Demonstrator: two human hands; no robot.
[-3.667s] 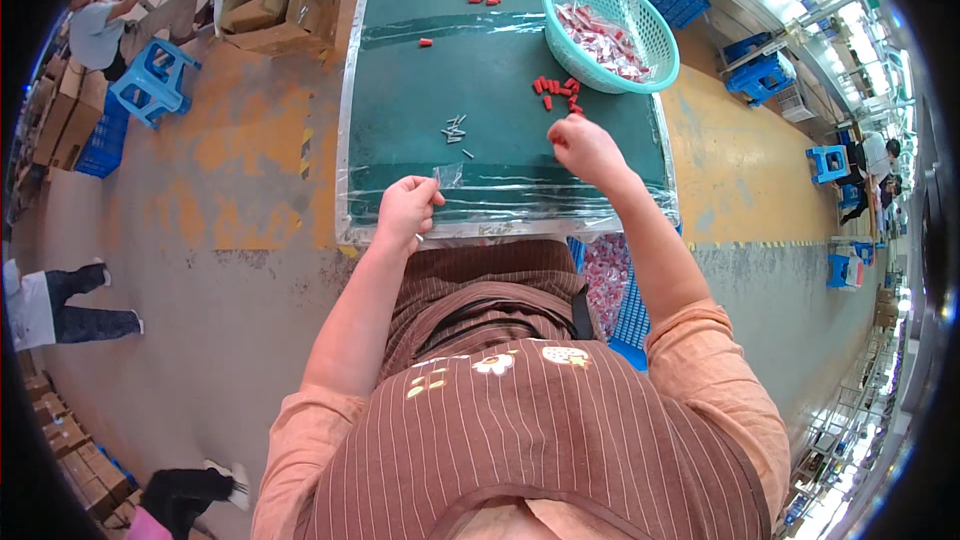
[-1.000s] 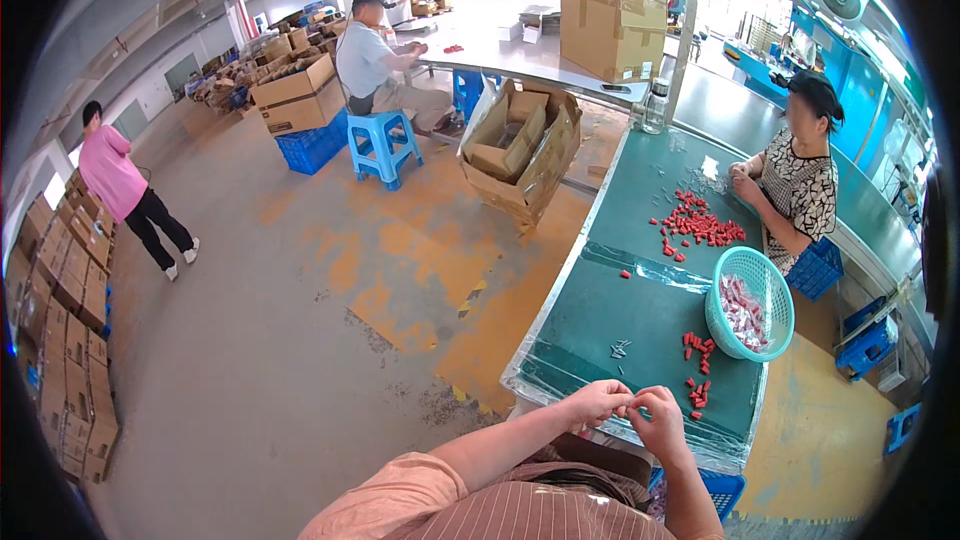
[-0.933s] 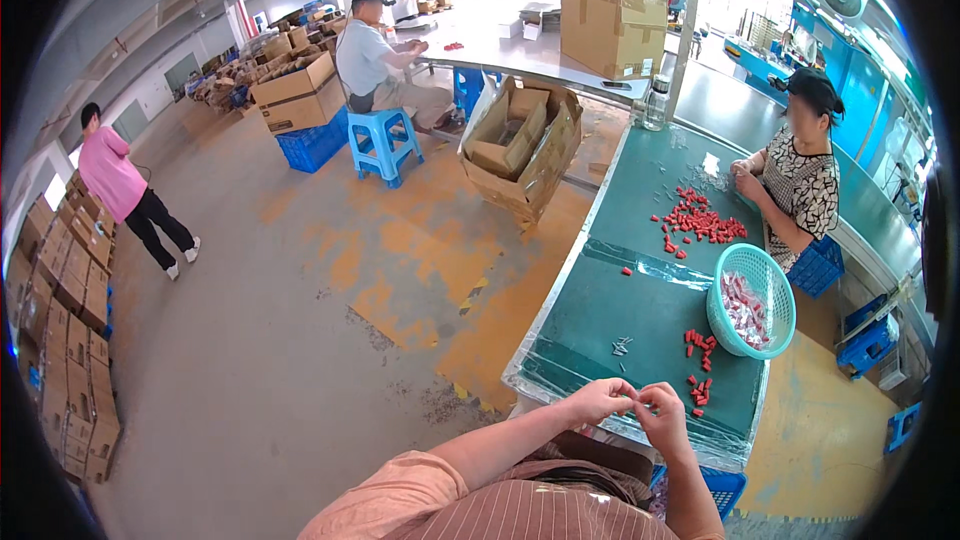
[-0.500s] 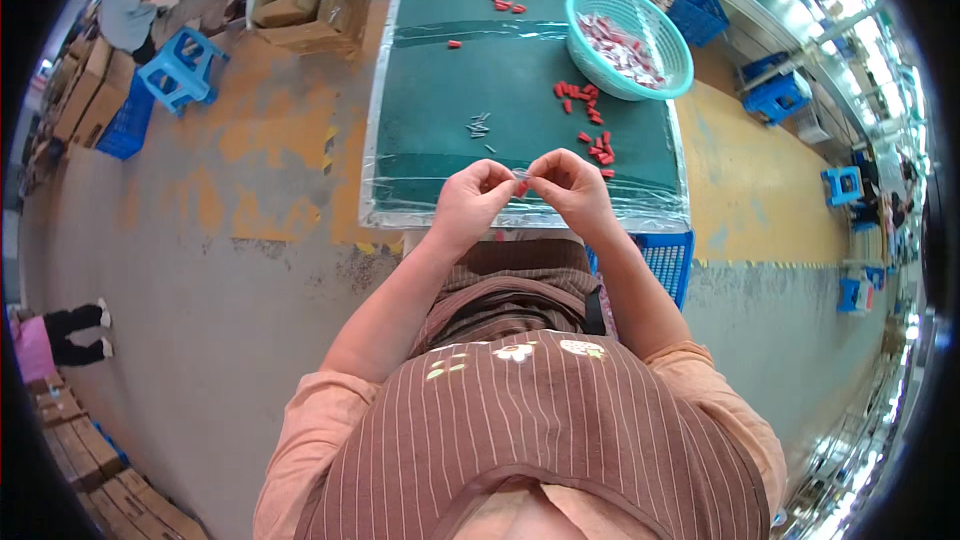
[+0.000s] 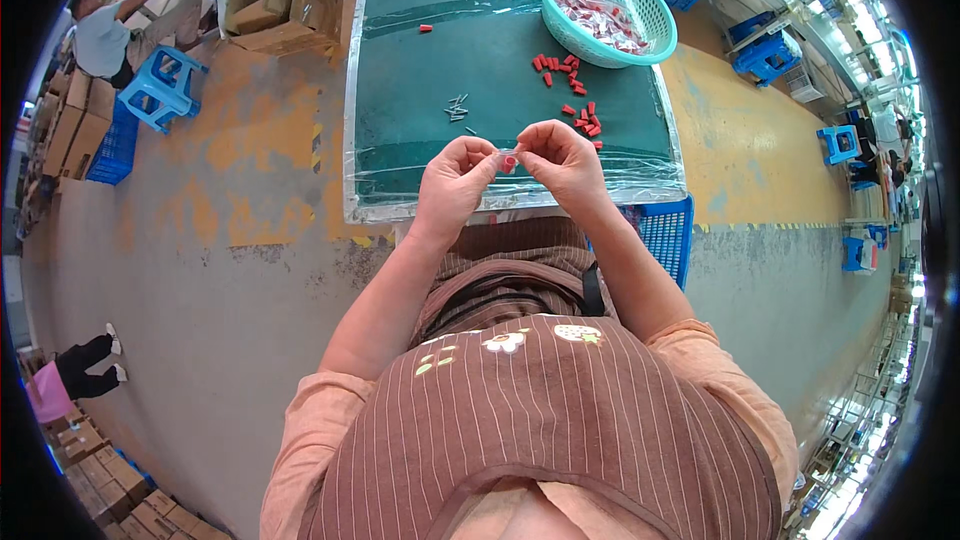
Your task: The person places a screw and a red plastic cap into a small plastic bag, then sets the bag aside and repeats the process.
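Green worktop [image 5: 420, 70] is littered with red caps [image 5: 577, 118]; one small red cap [image 5: 509, 159] is pinched between left hand [image 5: 455, 185] and right hand [image 5: 560, 162] fingers.

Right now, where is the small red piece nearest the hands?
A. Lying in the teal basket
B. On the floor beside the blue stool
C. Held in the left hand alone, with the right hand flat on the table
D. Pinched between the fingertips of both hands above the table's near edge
D: the left hand and right hand meet fingertip to fingertip on the red piece, over the near edge of the green table.
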